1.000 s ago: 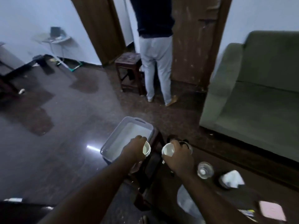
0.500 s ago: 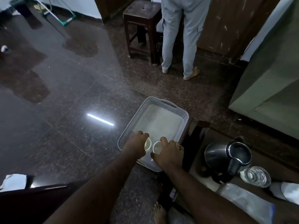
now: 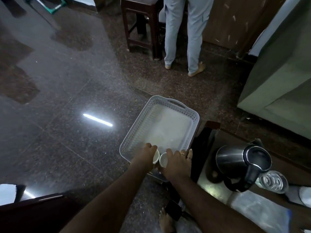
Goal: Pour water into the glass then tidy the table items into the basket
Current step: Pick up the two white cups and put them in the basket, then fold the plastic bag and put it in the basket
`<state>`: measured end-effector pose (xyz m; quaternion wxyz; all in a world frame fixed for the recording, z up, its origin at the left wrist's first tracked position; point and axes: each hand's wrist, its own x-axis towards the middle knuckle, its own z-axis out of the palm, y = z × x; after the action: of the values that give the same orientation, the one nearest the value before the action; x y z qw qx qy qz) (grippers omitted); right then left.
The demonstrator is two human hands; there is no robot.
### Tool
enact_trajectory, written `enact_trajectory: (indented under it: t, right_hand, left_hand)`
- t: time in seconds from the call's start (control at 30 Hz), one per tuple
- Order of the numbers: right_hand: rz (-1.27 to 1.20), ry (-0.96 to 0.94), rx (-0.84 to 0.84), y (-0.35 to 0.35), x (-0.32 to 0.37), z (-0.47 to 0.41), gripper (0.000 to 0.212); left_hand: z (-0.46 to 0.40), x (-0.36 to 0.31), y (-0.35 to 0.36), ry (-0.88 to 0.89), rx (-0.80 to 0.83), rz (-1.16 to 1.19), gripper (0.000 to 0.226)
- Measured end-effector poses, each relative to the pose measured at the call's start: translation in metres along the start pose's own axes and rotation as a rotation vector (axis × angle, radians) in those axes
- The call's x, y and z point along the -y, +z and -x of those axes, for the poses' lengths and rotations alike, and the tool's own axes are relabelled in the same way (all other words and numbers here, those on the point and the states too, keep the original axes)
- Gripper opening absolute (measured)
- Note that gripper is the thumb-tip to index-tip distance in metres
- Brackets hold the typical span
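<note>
Both hands have carried their small white cups down into the near end of the grey basket [image 3: 193,115] at lower centre, left hand [image 3: 145,157] gripping one cup [image 3: 156,156], right hand [image 3: 176,161] wrapping the other cup [image 3: 163,161], so tidying is underway and release looks next.

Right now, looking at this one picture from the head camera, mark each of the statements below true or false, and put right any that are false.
1. Each hand holds a small white cup. True: the left hand grips one cup and the right hand grips the other cup.
2. The basket is full of items. False: the basket shows a bare floor apart from the cups at its near end.
3. The kettle's lid is shut. False: the kettle stands with its top open.
4. A clear glass stands right of the kettle. True: the glass is beside its handle.
5. The kettle is inside the basket. False: it stands outside, to the right.
</note>
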<state>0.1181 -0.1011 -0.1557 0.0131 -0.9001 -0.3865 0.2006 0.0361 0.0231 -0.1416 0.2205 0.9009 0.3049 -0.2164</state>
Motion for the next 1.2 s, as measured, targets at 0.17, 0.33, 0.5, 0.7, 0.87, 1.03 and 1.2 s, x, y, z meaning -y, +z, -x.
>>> enact_trajectory:
  t: [0.17, 0.33, 0.5, 0.7, 0.87, 1.03, 1.2]
  right_hand:
    - [0.001, -0.112, 0.01, -0.02, -0.023, 0.02, 0.095]
    - [0.018, -0.114, -0.011, -0.044, -0.088, 0.083, 0.107]
    - [0.097, 0.066, -0.077, -0.074, -0.181, 0.169, 0.109]
    - [0.109, 0.331, -0.077, -0.082, -0.288, 0.252, 0.105]
    - [0.057, 0.476, -0.07, -0.072, -0.332, 0.277, 0.099]
    - [0.071, 0.484, -0.022, -0.028, -0.371, 0.265, 0.059]
    - [-0.179, 0.671, 0.036, 0.04, -0.405, 0.238, 0.044]
  left_hand:
    - [0.008, -0.015, -0.004, -0.037, 0.093, -0.069, 0.086]
    - [0.032, -0.088, -0.012, 0.113, -0.141, -0.376, 0.08]
    - [0.079, -0.206, 0.001, 0.378, -0.295, -0.347, 0.092]
    - [0.133, -0.301, 0.049, 0.516, -0.278, -0.432, 0.083]
    - [0.152, -0.333, 0.082, 0.53, -0.156, -0.547, 0.075]
    - [0.126, -0.346, 0.126, 0.52, 0.009, -0.56, 0.055]
    - [0.068, -0.363, 0.182, 0.405, 0.165, -0.48, 0.056]
